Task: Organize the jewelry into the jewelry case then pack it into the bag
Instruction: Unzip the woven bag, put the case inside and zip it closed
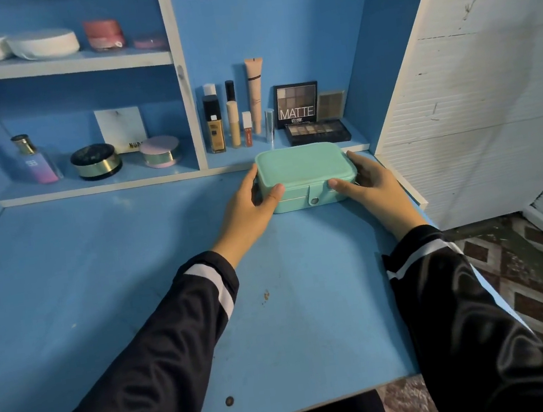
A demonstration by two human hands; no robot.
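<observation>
Plainly, both hands are on the jewelry case (303, 170), one at each end. The left hand (250, 203) curls around the left end with its thumb laid across the front face. The right hand (369, 182) mirrors it, thumb on the front and fingers wrapped behind the right end. Gripping both ends looks meant to keep the case level and let it be slid or lifted without tipping. Both thumbs sit clear of the snap tab (313, 197), which is fastened, so the lid is shut.

The case rests on the blue desk (134, 275) at its far right, its back edge right against the low shelf ledge (105, 188). No jewelry and no bag show in view, so I judge the task is at its start: bring the case closer, then open it.

Room is tight behind and to the right. Just behind the case on the ledge lie the makeup palettes (317, 130), with a row of upright bottles (215, 127) to their left that a backward nudge could topple. The white wall panel (458, 112) stands near the right hand, and the desk's right edge drops to the tiled floor (531, 275). The easy path is toward the person and leftward across the desk.
</observation>
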